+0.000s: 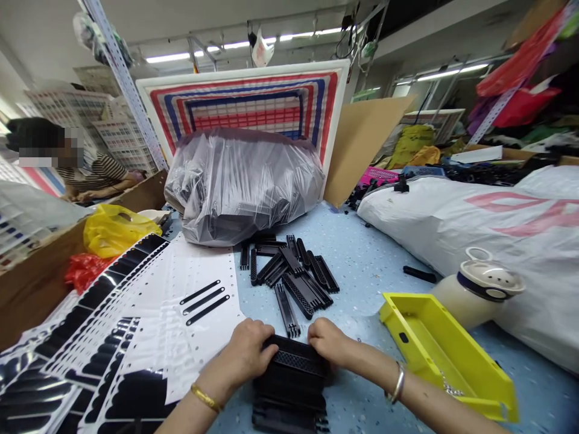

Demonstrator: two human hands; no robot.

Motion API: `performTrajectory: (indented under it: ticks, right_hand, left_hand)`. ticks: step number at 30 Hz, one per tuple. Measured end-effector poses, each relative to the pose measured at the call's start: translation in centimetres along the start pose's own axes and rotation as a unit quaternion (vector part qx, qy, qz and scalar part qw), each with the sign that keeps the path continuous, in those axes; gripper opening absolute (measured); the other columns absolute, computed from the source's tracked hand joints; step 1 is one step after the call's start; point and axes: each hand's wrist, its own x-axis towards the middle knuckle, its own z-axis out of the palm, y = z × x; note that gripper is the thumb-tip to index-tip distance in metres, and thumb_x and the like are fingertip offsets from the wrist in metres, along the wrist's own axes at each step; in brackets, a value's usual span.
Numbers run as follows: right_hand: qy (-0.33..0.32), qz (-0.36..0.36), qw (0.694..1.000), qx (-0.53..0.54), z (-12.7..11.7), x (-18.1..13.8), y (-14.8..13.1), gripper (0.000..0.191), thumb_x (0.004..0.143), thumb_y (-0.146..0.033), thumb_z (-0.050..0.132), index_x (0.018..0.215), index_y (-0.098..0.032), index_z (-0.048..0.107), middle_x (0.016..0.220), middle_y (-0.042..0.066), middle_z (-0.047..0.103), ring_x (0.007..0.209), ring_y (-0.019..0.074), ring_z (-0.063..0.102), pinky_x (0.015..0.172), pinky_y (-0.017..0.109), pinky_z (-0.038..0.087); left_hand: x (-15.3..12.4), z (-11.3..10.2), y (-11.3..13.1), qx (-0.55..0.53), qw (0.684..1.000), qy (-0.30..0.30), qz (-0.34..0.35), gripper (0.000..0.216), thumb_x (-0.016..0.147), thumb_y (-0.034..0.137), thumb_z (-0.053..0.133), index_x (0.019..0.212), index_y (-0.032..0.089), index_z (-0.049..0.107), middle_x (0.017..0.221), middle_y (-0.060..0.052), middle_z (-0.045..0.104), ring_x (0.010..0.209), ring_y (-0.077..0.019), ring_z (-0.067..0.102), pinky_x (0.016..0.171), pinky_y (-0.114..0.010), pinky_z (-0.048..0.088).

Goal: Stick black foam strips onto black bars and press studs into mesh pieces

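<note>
Row of slim black plastic strips (289,389), far one kinda bumpy-textured, on a speckled blue table (362,259), right between the left fingers (268,355) and right fingers (318,335), both gripping its ends.

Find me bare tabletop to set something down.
There's bare blue tabletop between the loose black strips and the white sack, just beyond the yellow bin, though one black strip lies beside the sack. It's crowded at left, under the black-striped sheets, and nearest you, where your left hand and right hand hold the stacked black strips.
</note>
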Motion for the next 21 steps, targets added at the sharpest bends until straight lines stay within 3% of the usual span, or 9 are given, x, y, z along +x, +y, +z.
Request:
performTrajectory:
  ticks: [2,4,7,10,15,18,21]
  right_hand:
    - [0.059,-0.034,0.996,-0.061,-0.4,-0.4,-0.6,0.017,0.078,-0.019,0.054,0.068,-0.017,0.068,0.07,0.008,0.07,0.077,0.0224,0.066,0.065,0.027,0.044]
    - [0.091,-0.059,0.988,-0.11,-0.8,-0.5,-1.5,0.022,0.087,-0.027,0.054,0.078,-0.017,0.072,0.085,0.012,0.073,0.088,0.025,0.066,0.072,0.03,0.043]
    - [0.095,-0.076,0.979,-0.163,-0.9,0.1,-2.7,0.025,0.087,-0.036,0.06,0.076,-0.018,0.072,0.083,0.012,0.074,0.083,0.0253,0.067,0.07,0.03,0.042]
    - [0.103,-0.077,0.971,-0.2,-1.2,1.5,-3.2,0.022,0.087,-0.032,0.061,0.075,-0.018,0.072,0.086,0.012,0.075,0.085,0.0256,0.068,0.069,0.029,0.042]
    - [0.131,-0.059,0.964,-0.225,-3.1,2.6,-1.8,0.026,0.091,-0.031,0.055,0.08,-0.016,0.072,0.088,0.015,0.074,0.087,0.027,0.068,0.069,0.03,0.042]
    - [0.139,-0.064,0.964,-0.219,-3.3,0.4,-0.5,0.027,0.093,-0.031,0.051,0.085,-0.015,0.071,0.087,0.013,0.073,0.085,0.0258,0.067,0.07,0.03,0.042]
    - [0.123,-0.085,0.969,-0.197,-1.6,-3.8,0.9,0.025,0.09,-0.032,0.052,0.08,-0.018,0.07,0.08,0.008,0.072,0.076,0.0209,0.066,0.069,0.028,0.044]
  left_hand:
    - [0.2,-0.2,0.3,0.026,1.0,-0.003,0.001,0.021,0.088,0.036,0.057,0.09,0.021,0.072,0.091,-0.01,0.071,0.09,-0.0275,0.065,0.08,-0.037,0.049]
    - [0.2,-0.4,0.5,0.034,0.999,-0.003,0.004,0.021,0.088,0.035,0.057,0.091,0.02,0.071,0.092,-0.012,0.071,0.09,-0.0277,0.064,0.079,-0.036,0.048]
    - [0.5,-0.4,0.5,0.026,1.0,-0.007,0.0,0.021,0.088,0.034,0.056,0.092,0.019,0.07,0.092,-0.012,0.071,0.09,-0.0276,0.065,0.079,-0.036,0.048]
    - [1.1,-0.4,0.4,0.015,1.0,-0.015,-0.009,0.025,0.089,0.037,0.054,0.092,0.019,0.071,0.09,-0.012,0.072,0.088,-0.0279,0.066,0.078,-0.036,0.049]
    - [1.3,-0.7,0.1,-0.016,1.0,-0.011,-0.003,0.024,0.089,0.035,0.055,0.092,0.019,0.073,0.088,-0.011,0.073,0.089,-0.0279,0.068,0.08,-0.036,0.05]
    - [-0.5,-0.7,-0.5,-0.038,0.999,0.026,-0.017,0.027,0.093,0.027,0.047,0.105,0.017,0.07,0.098,-0.011,0.073,0.095,-0.0257,0.067,0.085,-0.035,0.05]
    - [-3.5,0.2,-1.4,-0.089,0.99,0.098,-0.04,0.024,0.09,0.026,0.052,0.104,0.016,0.068,0.1,-0.011,0.073,0.093,-0.0247,0.067,0.086,-0.036,0.051]
